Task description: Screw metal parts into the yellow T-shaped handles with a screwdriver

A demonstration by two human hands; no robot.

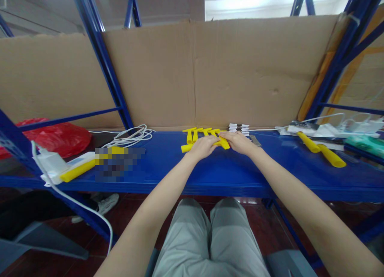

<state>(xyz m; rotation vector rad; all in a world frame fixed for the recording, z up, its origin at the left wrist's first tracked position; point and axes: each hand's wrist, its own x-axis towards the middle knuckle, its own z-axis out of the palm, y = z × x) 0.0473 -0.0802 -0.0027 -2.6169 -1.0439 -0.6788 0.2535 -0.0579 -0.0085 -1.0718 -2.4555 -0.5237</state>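
Note:
Both my hands are together over the middle of the blue shelf, near its back. My left hand (204, 147) is closed round a yellow T-shaped scraper-like tool, whose handle end (186, 148) sticks out to the left. Between my hands a wide yellow piece (223, 143) shows, and my right hand (238, 141) has its fingers closed on it. My fingers hide where these yellow parts meet, so I cannot tell if they are one tool. Just behind my hands, several similar yellow T-shaped tools (189, 135) lie in a row with handles towards me.
A stack of small white-and-black packs (239, 129) stands behind my right hand. Two yellow handles (332, 155) lie at the right. At left are a white cable (135, 136), a red plastic bag (64, 139) and another yellow handle (78, 169). A cardboard sheet (240, 73) closes the back.

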